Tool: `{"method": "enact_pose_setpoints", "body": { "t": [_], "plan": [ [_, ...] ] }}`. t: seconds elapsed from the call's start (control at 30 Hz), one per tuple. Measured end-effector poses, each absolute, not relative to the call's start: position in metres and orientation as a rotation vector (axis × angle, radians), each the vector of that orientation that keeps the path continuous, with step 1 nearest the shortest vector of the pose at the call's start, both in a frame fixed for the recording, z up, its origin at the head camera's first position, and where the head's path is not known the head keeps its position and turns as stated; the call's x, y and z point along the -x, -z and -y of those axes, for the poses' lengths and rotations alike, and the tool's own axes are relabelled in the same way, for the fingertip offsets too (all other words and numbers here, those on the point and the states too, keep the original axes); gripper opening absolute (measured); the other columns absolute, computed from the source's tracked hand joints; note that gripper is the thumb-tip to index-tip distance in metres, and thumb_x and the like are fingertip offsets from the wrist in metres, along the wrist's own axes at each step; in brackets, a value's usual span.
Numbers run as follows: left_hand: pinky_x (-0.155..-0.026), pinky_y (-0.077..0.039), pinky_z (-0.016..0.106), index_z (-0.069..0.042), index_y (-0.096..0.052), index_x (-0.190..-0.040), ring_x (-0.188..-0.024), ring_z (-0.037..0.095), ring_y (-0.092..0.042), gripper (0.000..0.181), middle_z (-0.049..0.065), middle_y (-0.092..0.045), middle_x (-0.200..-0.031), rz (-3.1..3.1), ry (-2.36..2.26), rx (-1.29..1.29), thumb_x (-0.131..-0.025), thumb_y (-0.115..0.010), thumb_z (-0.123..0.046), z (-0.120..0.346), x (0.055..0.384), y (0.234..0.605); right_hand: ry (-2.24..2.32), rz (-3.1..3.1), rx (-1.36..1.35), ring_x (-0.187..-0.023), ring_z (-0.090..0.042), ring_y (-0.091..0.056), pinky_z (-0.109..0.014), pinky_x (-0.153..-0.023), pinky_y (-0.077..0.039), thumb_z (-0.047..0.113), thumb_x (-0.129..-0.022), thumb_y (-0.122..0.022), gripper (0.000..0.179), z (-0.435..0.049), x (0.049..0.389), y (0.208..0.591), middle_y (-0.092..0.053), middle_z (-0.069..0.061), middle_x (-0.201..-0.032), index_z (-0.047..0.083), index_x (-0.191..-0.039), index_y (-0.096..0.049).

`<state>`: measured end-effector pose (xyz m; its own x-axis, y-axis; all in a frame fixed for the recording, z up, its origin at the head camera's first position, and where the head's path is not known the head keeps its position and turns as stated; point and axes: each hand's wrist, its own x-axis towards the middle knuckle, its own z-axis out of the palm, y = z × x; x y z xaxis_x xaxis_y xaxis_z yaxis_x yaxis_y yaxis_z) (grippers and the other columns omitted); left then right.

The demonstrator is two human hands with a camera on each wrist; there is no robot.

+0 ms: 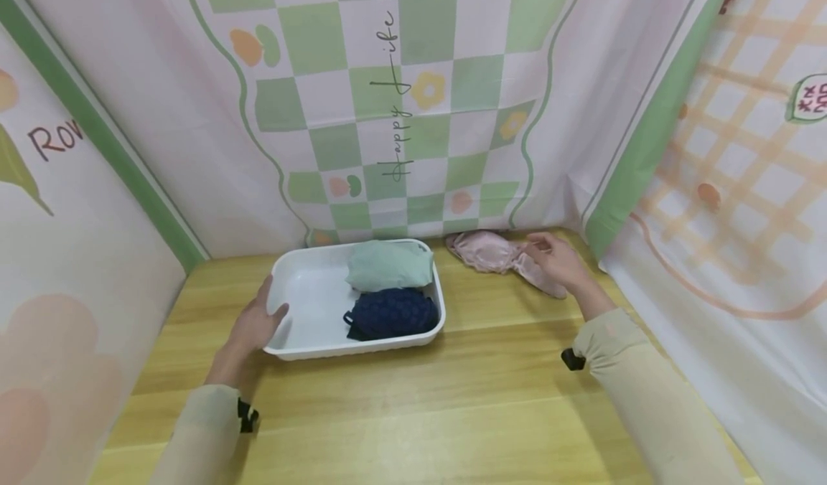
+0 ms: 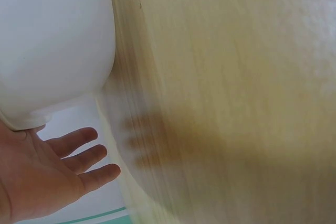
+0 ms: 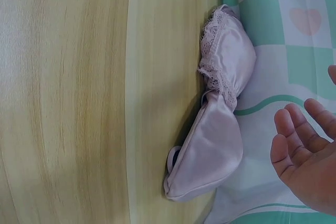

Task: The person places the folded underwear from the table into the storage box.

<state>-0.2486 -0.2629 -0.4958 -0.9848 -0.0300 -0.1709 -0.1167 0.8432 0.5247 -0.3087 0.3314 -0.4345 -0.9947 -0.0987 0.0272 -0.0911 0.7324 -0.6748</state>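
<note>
A white plastic tray (image 1: 310, 295) lies on the table, and my left hand (image 1: 255, 323) grips its left rim. The thumb lies over the rim inside, while several fingers (image 2: 79, 140) spread out beneath the rim on the outer side. Inside the tray's right half sit a folded pale green garment (image 1: 390, 266) and, in front of it, a folded navy patterned garment (image 1: 394, 313). To the right, a pink satin bra (image 3: 231, 51) with lace trim lies stretched out by the back wall. My right hand (image 1: 554, 259) hovers over its right cup, holding nothing, fingers loosely bent.
A wood-grain table (image 1: 413, 413) carries everything. Behind it hangs a green-and-white checked cloth (image 1: 413, 112) down to the table's back edge. Printed cloths also hang at the left (image 1: 58, 255) and right (image 1: 730, 205) sides.
</note>
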Motion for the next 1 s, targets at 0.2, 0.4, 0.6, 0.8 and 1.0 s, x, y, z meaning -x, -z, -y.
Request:
{"method": "enact_pose_setpoints", "body": {
  "t": [0.2,0.4,0.6,0.8,1.0],
  "plan": [
    [-0.117,-0.026,0.066,-0.014,0.015,-0.159,-0.144,0.055,-0.026,0.081,0.03,-0.011,-0.163,-2.878,-0.824,0.099,-0.105,-0.039,-0.042,0.263,0.247,0.496,1.109,-2.908,0.129,-0.13,-0.048,-0.047,-0.063,-0.107,-0.042,0.047,-0.105,-0.042,0.063,-0.335,0.309,0.436,-0.048,-0.031,-0.144,0.0,-0.147,-0.042],
    [-0.117,-0.028,0.067,-0.013,0.014,-0.159,-0.144,0.055,-0.027,0.081,0.03,-0.012,-0.163,-2.885,-0.816,0.09,-0.105,-0.038,-0.043,0.262,0.246,0.496,1.101,-2.893,0.073,-0.133,-0.049,-0.044,-0.065,-0.109,-0.039,0.054,-0.103,-0.041,0.07,-0.342,0.312,0.442,-0.044,-0.031,-0.146,0.001,-0.149,-0.04],
    [-0.117,-0.027,0.066,-0.014,0.015,-0.159,-0.144,0.055,-0.026,0.081,0.029,-0.01,-0.164,-2.881,-0.821,0.097,-0.105,-0.038,-0.043,0.263,0.248,0.497,1.083,-2.904,0.053,-0.135,-0.049,-0.042,-0.066,-0.11,-0.037,0.052,-0.104,-0.041,0.067,-0.349,0.314,0.447,-0.044,-0.031,-0.147,0.001,-0.148,-0.041],
    [-0.118,-0.025,0.066,-0.017,0.015,-0.16,-0.146,0.054,-0.023,0.082,0.027,-0.008,-0.165,-2.869,-0.837,0.127,-0.105,-0.038,-0.046,0.264,0.25,0.498,1.064,-2.929,0.057,-0.133,-0.049,-0.044,-0.065,-0.11,-0.038,0.05,-0.104,-0.041,0.065,-0.351,0.313,0.449,-0.046,-0.031,-0.145,0.0,-0.145,-0.043],
    [-0.119,-0.024,0.065,-0.016,0.015,-0.16,-0.147,0.054,-0.022,0.081,0.026,-0.007,-0.165,-2.877,-0.825,0.123,-0.105,-0.037,-0.046,0.264,0.249,0.499,1.03,-2.948,0.051,-0.13,-0.049,-0.048,-0.063,-0.107,-0.041,0.043,-0.105,-0.044,0.06,-0.355,0.312,0.454,-0.05,-0.033,-0.141,-0.002,-0.144,-0.044]
  ]
}}
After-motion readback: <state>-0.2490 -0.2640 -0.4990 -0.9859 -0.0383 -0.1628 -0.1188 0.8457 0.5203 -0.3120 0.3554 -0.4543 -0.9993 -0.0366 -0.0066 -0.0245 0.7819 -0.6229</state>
